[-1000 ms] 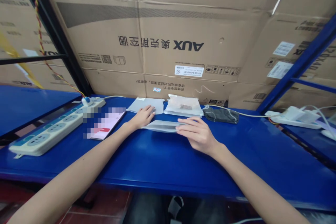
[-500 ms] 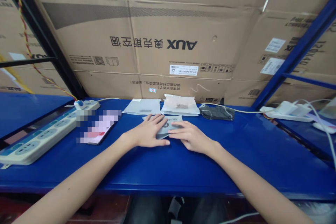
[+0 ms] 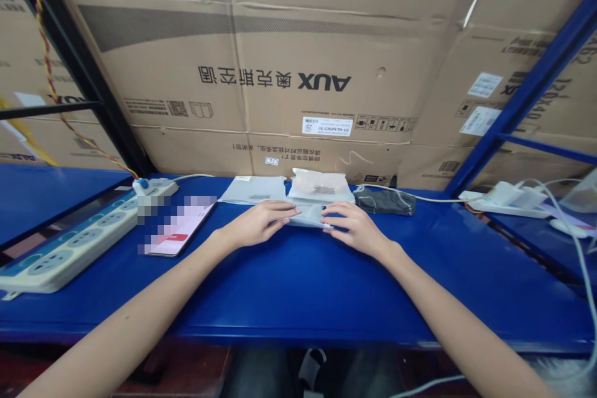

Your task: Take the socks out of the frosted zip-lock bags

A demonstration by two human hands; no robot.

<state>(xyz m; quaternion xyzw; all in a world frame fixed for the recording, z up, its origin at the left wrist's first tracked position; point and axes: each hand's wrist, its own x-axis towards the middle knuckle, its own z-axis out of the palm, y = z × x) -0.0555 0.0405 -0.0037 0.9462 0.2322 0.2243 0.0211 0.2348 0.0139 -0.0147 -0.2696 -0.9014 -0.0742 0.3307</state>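
The frosted plastic bag (image 3: 308, 216) is just in front of the stuffed translucent pouch (image 3: 321, 186), with one hand at each end of it. The left hand (image 3: 257, 222) is half closed, its thumb and curled fingers gripping the bag's left end; the right hand (image 3: 357, 227) is likewise partly curled and has the right end by the fingertips, though how firmly either one squeezes is impossible to tell. Half a second ago the left hand lay spread flat across the bag, whose dark print showed plainly; now that hand has drawn back to the edge and the visible face looks pale, with the print hard to make out. The bag is thus handled from its two ends rather than pressed flat; whether it is folded or merely tilted is unclear. Left of the stuffed pouch is a flat translucent pouch (image 3: 252, 189), and right of it a dark grey cloth bundle (image 3: 386, 202); neither is in a hand. Farther left of that pouch are the smartphone (image 3: 186, 228) and, beyond, the white power strip (image 3: 88, 233). The AUX carton (image 3: 275, 43) stands behind the pouch, and the blue tabletop (image 3: 298, 298) stretches out in front of it.
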